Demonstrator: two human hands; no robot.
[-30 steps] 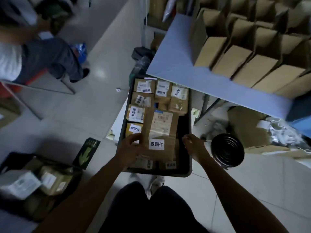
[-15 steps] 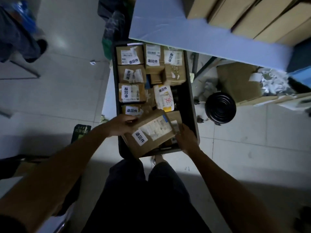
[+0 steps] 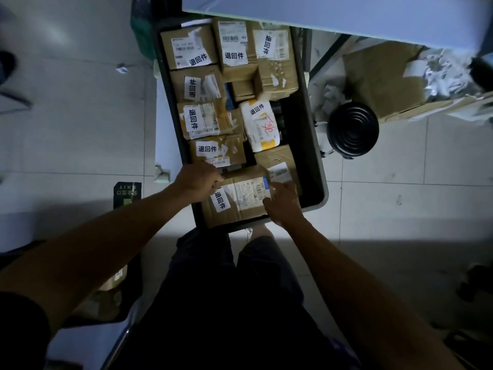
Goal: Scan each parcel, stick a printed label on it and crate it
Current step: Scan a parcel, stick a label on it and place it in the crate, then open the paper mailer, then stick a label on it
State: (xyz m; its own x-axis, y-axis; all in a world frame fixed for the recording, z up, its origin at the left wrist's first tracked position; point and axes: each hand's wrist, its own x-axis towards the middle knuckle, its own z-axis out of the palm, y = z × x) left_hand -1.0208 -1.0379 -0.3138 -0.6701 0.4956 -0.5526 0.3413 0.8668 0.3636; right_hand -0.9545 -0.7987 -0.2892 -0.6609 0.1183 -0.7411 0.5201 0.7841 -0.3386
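Crate (image 3: 317, 166) of ten parcels (nine labelled), left hand (image 3: 198, 181) and right hand (image 3: 282, 204) both grasping nearest parcel (image 3: 240, 198).

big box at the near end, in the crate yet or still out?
In. The big box lies within the crate walls at its near end, both hands on it.

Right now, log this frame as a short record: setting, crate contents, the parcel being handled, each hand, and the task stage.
setting: tiled floor, grey crate partly under a table
crate contents: cardboard parcels, most with white stickers
handled parcel: brown box at the crate's near end, stickered, tilted
left hand: grips the box's left corner
right hand: holds the box's right edge
stage: settling the box into the crate
nearby: black round object on floor
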